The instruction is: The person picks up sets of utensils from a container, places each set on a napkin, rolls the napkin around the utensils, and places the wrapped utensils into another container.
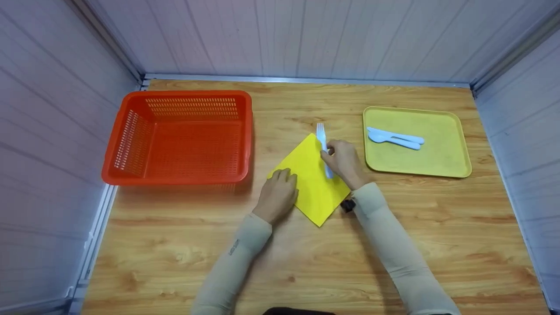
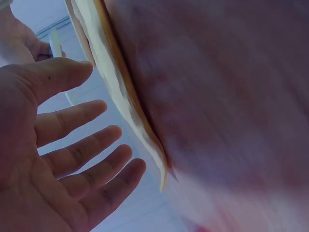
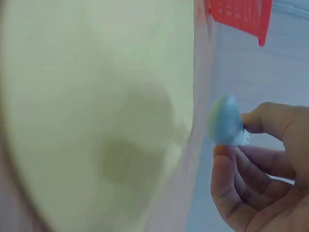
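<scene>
A square yellow napkin (image 1: pixel 313 192) lies on the table with its corners turned like a diamond. My right hand (image 1: pixel 345 161) pinches a light blue fork (image 1: pixel 321 134) between thumb and fingers, over the napkin's right half. The tines point away from me, past the far corner. In the right wrist view the rounded handle end of the fork (image 3: pixel 224 121) faces the camera. My left hand (image 1: pixel 278 192) is at the napkin's left corner, overlapping it in the head view. Its fingers (image 2: pixel 87 150) are extended and spread beside the napkin's edge in the left wrist view.
To the right, a yellow tray (image 1: pixel 442 153) bears a light blue knife (image 1: pixel 409 137) and spoon (image 1: pixel 396 141), partly overlapping. A red perforated basket (image 1: pixel 179 180) stands at the left. White panel walls enclose the wooden table (image 1: pixel 175 262) at the back and sides.
</scene>
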The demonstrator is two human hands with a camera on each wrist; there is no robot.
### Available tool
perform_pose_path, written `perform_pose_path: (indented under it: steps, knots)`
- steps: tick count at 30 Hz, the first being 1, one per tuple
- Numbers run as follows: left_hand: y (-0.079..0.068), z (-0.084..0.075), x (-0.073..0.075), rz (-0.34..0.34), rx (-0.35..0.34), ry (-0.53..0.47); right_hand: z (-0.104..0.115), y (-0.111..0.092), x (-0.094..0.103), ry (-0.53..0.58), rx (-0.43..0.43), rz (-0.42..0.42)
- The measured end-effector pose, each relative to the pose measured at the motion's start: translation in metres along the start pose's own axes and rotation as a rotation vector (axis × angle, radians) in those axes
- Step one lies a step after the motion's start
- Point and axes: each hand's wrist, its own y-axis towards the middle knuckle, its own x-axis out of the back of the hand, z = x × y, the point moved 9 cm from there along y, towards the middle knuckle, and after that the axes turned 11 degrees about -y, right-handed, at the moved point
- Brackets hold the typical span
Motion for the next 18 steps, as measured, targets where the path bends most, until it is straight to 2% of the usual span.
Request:
perform_pose_path:
  steps: [6, 13, 18]
  knots:
    - [-0.002, 0.002, -0.01, 0.077, 0.011, -0.007, 0.017, 0.008, -0.024, 0.017, -0.051, 0.06]
    - [-0.002, 0.007, -0.017, 0.159, 0.056, -0.022, 0.024, 0.013, -0.041, 0.024, -0.124, 0.121]
    - [-0.002, 0.008, -0.02, 0.184, 0.074, -0.019, 0.025, 0.014, -0.052, 0.022, -0.154, 0.178]
